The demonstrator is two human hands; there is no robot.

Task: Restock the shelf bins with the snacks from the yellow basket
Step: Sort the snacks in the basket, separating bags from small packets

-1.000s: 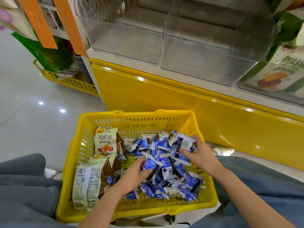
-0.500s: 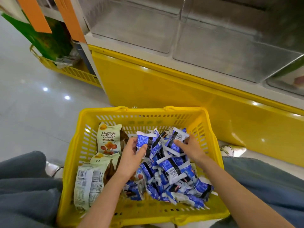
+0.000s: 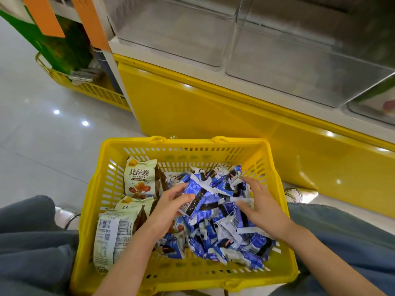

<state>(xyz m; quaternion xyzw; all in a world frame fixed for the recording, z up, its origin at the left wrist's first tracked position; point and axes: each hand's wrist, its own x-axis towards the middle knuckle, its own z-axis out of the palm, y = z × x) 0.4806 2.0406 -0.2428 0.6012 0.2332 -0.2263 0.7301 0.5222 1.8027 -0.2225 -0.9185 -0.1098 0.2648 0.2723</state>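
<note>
The yellow basket [image 3: 183, 146] stands on the floor between my knees. Its right half holds a heap of several small blue-and-white snack packets [image 3: 226, 229]. Pale green snack bags [image 3: 140, 180] lie along its left side. My left hand [image 3: 171, 205] grips a bunch of blue packets [image 3: 196, 197] at the top of the heap. My right hand [image 3: 259, 205] lies flat on the heap's right side with fingers spread, pressing packets toward the left hand. Clear plastic shelf bins [image 3: 177, 33] stand above and behind the basket; the two nearest look empty.
A yellow cabinet front [image 3: 213, 107] runs under the bins. Another yellow basket [image 3: 96, 92] sits on the floor at far left, below orange tags [image 3: 44, 16]. A bin at far right [image 3: 376, 103] holds packaged goods. Grey tiled floor [image 3: 42, 135] lies to the left.
Both hands have shifted slightly within the heap. The left hand has closed on a bunch of blue packets, and the right hand has spread flat on the pile. The view tilted down a little.
</note>
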